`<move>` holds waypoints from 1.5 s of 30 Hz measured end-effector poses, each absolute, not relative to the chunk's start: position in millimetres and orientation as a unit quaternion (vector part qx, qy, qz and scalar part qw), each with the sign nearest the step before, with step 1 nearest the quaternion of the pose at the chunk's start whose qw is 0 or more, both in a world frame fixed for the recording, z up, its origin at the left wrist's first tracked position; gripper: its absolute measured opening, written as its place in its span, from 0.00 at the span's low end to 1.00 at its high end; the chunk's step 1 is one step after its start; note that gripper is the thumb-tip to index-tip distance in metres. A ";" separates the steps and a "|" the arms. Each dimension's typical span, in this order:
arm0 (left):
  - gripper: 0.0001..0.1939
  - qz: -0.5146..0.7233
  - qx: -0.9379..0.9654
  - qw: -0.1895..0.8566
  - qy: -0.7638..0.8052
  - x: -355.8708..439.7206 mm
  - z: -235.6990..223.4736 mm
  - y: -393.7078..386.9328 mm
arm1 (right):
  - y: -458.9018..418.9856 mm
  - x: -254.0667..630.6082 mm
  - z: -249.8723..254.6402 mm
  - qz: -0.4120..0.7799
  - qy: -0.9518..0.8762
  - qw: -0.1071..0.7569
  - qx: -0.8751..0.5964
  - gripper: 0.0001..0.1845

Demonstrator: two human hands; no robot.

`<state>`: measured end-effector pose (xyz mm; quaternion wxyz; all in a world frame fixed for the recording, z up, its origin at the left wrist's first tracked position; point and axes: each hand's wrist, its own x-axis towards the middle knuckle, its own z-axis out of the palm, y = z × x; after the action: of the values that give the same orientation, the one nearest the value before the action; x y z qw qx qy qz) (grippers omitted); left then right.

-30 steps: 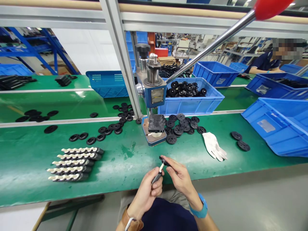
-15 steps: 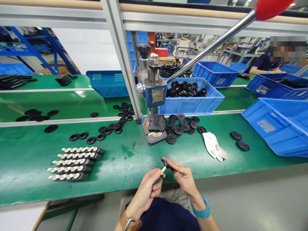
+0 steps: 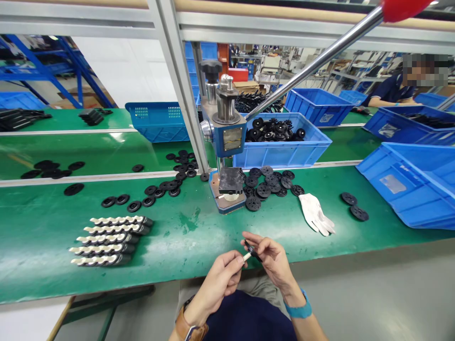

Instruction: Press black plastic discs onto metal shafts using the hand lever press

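Observation:
Just past the bench's front edge, my left hand [image 3: 226, 272] is closed around a part with a pale stem [image 3: 247, 256]; most of that part is hidden in the fingers. A black disc [image 3: 253, 251] sits at the stem's far end, tilted nearly edge-on. My right hand [image 3: 273, 258] grips this disc, thumb and fingers on its rim and back. Beyond the hands stands a blue lever press [image 3: 227, 142] with a dark square block [image 3: 231, 180] low over its base. Loose black discs [image 3: 263, 190] lie right of the press.
Rows of black-and-cream parts [image 3: 103, 240] lie at the left, with black rings [image 3: 134, 206] behind. A white glove [image 3: 315, 215] and a blue bin [image 3: 412, 184] are to the right. The press's long lever [image 3: 316, 64] slants up rightward. A co-worker [image 3: 391, 90] sits across the benches.
The black disc has turned from lying flatter to nearly edge-on, and the stem has tilted over. My right fingers have shifted and curled around the disc.

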<state>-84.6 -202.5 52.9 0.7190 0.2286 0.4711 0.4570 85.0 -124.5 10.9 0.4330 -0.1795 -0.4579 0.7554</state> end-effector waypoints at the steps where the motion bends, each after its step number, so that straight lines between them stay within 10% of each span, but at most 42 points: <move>1: 0.27 0.449 0.238 0.715 0.480 -85.2 52.4 -203.2 | -121.8 88.1 13.9 0.761 -0.468 0.410 -0.183 0.19; 25: 0.34 0.393 0.283 0.680 0.550 -87.4 52.7 -206.5 | -113.4 100.5 20.9 0.765 -0.533 0.311 -0.184 0.38; 45: 0.30 0.414 0.237 0.715 0.511 -95.0 59.9 -207.7 | -111.8 98.1 27.4 0.712 -0.605 0.328 -0.140 0.32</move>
<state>-95.0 -207.7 59.9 0.7152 0.2369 0.5110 0.4138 98.1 -111.8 27.4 0.3279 -0.1400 -0.6051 0.7118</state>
